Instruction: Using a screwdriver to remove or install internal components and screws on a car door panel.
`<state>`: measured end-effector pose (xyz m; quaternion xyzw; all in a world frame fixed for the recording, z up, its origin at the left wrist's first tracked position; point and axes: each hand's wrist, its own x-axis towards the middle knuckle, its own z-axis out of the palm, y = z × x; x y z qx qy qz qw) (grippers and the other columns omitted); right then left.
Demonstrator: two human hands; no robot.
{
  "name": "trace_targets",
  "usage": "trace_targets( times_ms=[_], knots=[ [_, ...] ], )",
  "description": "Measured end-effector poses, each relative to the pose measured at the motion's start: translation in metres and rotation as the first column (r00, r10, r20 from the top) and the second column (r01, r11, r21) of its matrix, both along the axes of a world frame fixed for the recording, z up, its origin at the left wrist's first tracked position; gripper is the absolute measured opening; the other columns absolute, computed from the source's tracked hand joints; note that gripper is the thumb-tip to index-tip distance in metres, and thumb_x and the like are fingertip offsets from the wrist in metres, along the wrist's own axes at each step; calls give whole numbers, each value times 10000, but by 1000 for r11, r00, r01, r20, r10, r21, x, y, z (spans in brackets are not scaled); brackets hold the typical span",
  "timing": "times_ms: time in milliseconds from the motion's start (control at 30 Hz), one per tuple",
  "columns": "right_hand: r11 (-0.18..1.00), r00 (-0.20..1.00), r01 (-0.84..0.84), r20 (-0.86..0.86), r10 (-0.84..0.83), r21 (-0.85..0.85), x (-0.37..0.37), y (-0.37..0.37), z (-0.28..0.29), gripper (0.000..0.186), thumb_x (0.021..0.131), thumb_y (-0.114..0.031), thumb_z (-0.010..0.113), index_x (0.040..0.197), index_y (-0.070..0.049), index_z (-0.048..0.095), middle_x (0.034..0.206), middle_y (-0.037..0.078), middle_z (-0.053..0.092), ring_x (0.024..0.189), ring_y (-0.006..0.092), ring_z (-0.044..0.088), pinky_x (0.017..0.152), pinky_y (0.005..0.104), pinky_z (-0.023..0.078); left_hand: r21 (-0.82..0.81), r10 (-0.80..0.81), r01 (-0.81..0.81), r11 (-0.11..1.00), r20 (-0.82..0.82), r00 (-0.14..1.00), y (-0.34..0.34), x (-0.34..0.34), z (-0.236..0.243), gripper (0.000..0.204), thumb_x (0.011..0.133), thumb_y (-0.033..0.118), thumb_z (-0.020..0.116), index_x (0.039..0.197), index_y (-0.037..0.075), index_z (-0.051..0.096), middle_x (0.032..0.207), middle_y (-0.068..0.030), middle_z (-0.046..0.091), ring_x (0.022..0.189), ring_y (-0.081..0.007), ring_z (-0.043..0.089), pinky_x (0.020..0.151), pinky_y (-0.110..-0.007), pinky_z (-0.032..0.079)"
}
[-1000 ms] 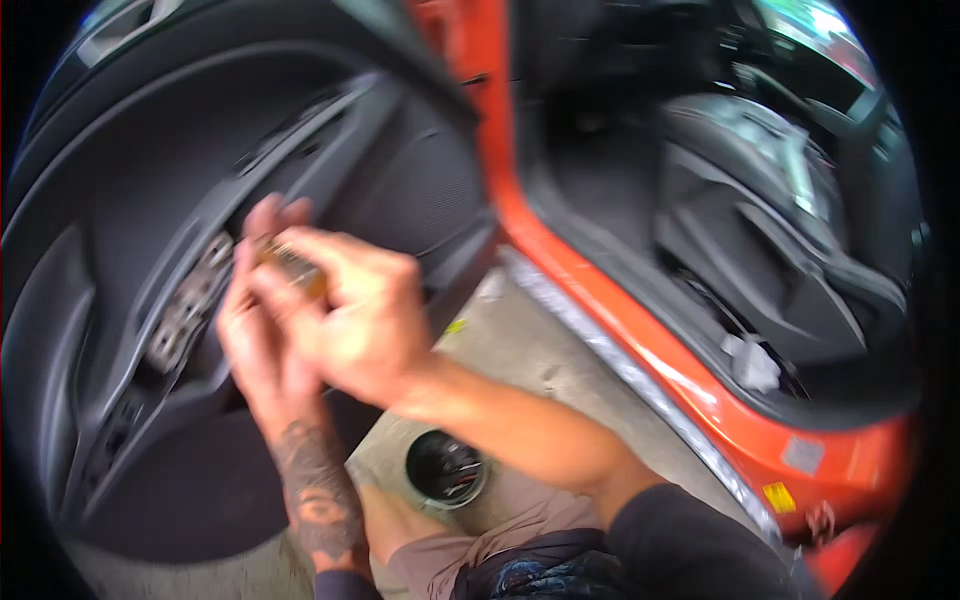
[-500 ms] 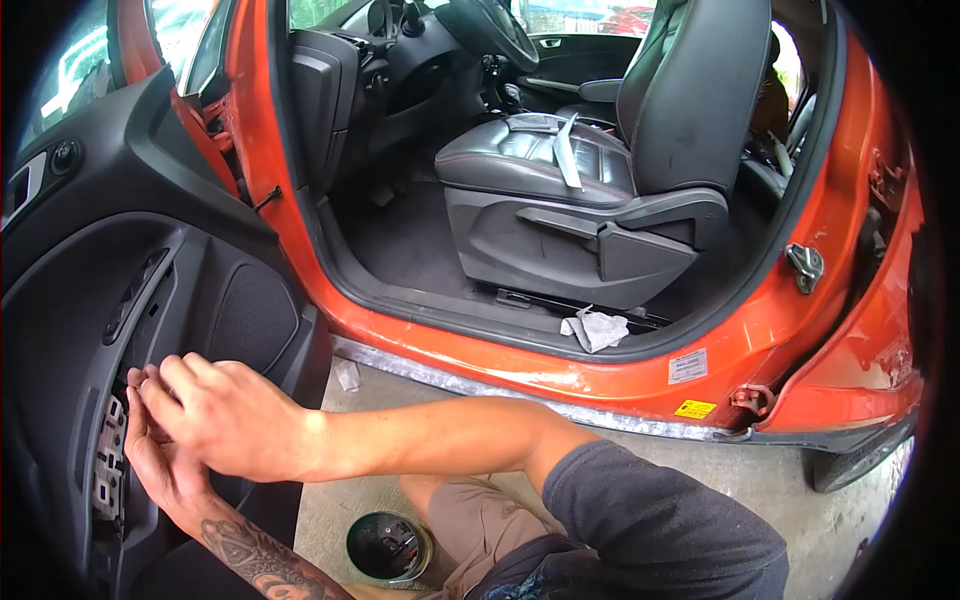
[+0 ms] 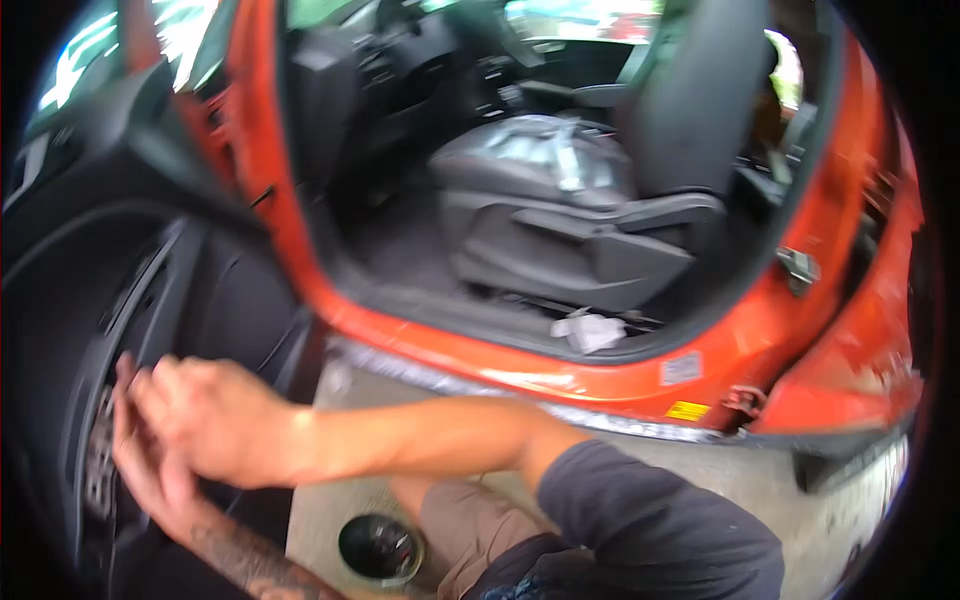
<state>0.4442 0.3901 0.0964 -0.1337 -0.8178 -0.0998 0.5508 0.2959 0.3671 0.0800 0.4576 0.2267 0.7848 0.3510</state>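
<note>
Both my hands meet at the inner trim of the opened black car door (image 3: 50, 310), beside a slot where a pale perforated bracket (image 3: 100, 455) shows. My right hand (image 3: 220, 415) lies over the left, its fingers bent and closed. Underneath, my left hand (image 3: 145, 465) is partly covered; one fingertip points up past the right hand and the thumb is tucked in against it. Whatever they grip between them is hidden and blurred. A long trim strip (image 3: 150, 280) of the door runs up above the hands.
The orange car body (image 3: 480, 365) stands open ahead, with a black seat (image 3: 530, 250) inside. A crumpled pale cloth (image 3: 590, 330) rests on the sill. On the concrete floor (image 3: 330, 500) stands a dark bucket (image 3: 380, 548) with small things in it, near my knee.
Both hands have shifted slightly left along the door trim, still together. A left fingertip now sticks up more. The whole view has moved a little and is blurred.
</note>
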Motion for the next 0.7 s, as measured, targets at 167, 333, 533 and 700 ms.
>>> trace_targets(
  times_ms=[167, 333, 533, 700],
  knots=[
    [983, 997, -58, 46, 67, -173, 2, -6, 6, 160, 825, -132, 597, 937, -18, 608, 843, 123, 611, 780, 298, 618, 650, 396, 531, 98, -390, 378, 921, 275, 879, -7, -3, 2, 306, 982, 132, 540, 1210, -66, 584, 1093, -160, 672, 1013, -228, 646, 954, -360, 505],
    [946, 999, -21, -32, 12, -322, 1, -17, 23, 188, 868, -135, 648, 976, 13, 613, 749, 203, 648, 676, 374, 653, 581, 433, 509, 37, -411, 469, 883, 544, 731, -4, 1, 12, 242, 956, 89, 571, 1135, -70, 601, 1002, -142, 669, 924, -215, 647, 885, -338, 536],
    [895, 996, 2, 81, 38, -445, 7, -18, 27, 226, 885, -152, 646, 1021, 22, 601, 760, 215, 653, 671, 383, 658, 561, 442, 507, -55, -227, 326, 944, 606, 762, -5, 13, 22, 211, 977, 94, 543, 1103, -70, 587, 1015, -135, 654, 942, -198, 632, 897, -330, 535],
    [998, 999, 25, 50, -22, -63, 7, -13, 21, 169, 794, -84, 641, 866, 46, 561, 806, 179, 613, 672, 267, 695, 498, 324, 554, -99, -51, 106, 989, 448, 893, -9, 23, 22, 208, 963, 108, 583, 1078, -63, 611, 982, -112, 632, 877, -164, 612, 830, -271, 536]
  ],
)
